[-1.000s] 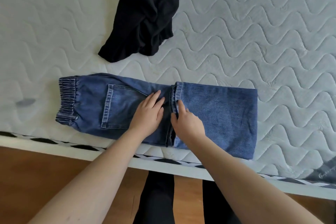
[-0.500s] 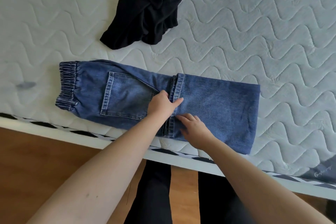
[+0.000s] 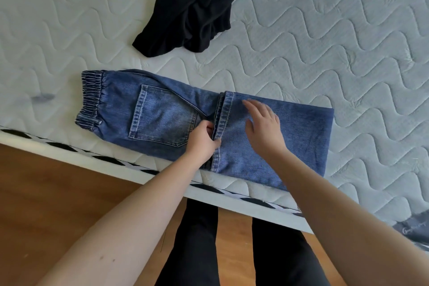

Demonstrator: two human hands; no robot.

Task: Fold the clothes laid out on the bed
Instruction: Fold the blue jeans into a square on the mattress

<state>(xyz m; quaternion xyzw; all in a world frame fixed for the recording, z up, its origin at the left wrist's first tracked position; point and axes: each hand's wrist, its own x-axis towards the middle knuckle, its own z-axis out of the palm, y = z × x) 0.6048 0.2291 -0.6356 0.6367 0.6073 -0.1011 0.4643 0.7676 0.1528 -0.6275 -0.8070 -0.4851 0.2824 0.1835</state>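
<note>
Blue jeans [image 3: 162, 114] lie along the near edge of the mattress, waistband at the left, legs folded back so the hems [image 3: 224, 118] sit mid-length. My left hand [image 3: 203, 140] pinches the hem edge near the back pocket. My right hand [image 3: 264, 127] lies flat, fingers spread, on the folded leg part just right of the hems. A crumpled black garment [image 3: 197, 7] lies farther back on the mattress.
The white quilted mattress [image 3: 325, 42] stretches away to the right and back. Its front edge has black-and-white piping [image 3: 130, 163]. Below is a wooden floor [image 3: 58, 193] and my legs in black trousers [image 3: 199, 239]. A grey cloth corner [image 3: 413, 230] shows at the lower right.
My right hand has moved from the near end of the hems onto the folded leg part, now flat. My left hand has slid nearer along the hems and pinches them.
</note>
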